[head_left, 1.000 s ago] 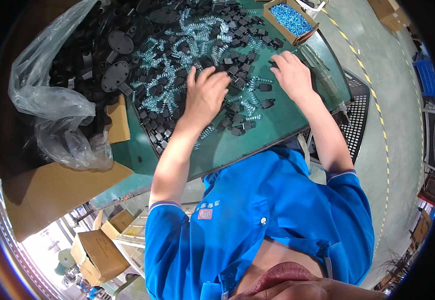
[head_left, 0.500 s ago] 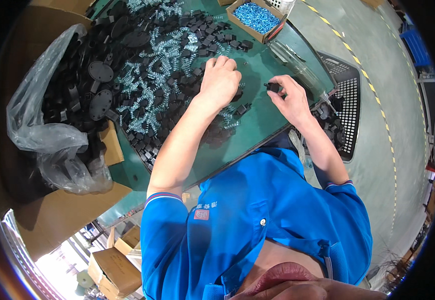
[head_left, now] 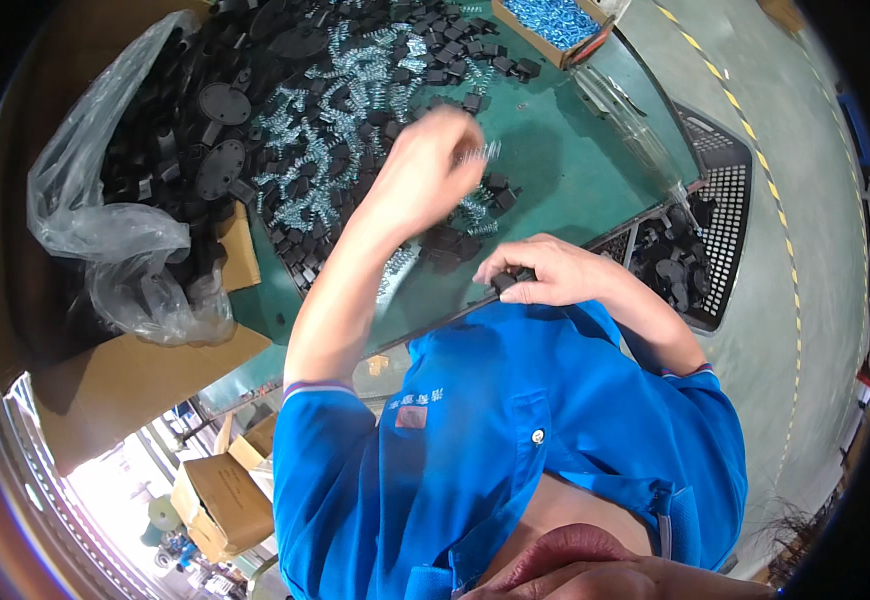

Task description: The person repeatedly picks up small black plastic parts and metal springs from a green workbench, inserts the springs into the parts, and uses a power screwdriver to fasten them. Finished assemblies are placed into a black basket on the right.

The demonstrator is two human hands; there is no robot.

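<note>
My left hand [head_left: 427, 168], smeared by motion, is over the right edge of the pile with its fingers closed. A coil spring [head_left: 492, 151] sticks out from its fingertips. Close to the table's front edge, my right hand [head_left: 560, 272] pinches a small black plastic part [head_left: 511, 281] between thumb and fingers; much of the part is covered. Loose silvery coil springs [head_left: 320, 150] lie heaped on the green table among small black plastic blocks [head_left: 450, 48]. Several springs and blocks lie just below my left hand.
An open carton of blue metal pieces [head_left: 555, 22] stands at the far right of the table. Beside it lies a clear plastic tube [head_left: 627, 125]. A grey basket [head_left: 725, 215] holds black parts. At left, a cardboard box [head_left: 145, 385] with a plastic bag [head_left: 105, 230] holds round-ended black parts [head_left: 223, 168].
My left hand has lifted off the pile, and a spring now shows at its fingers. My right hand has come nearer my body and to the left, still holding the black part.
</note>
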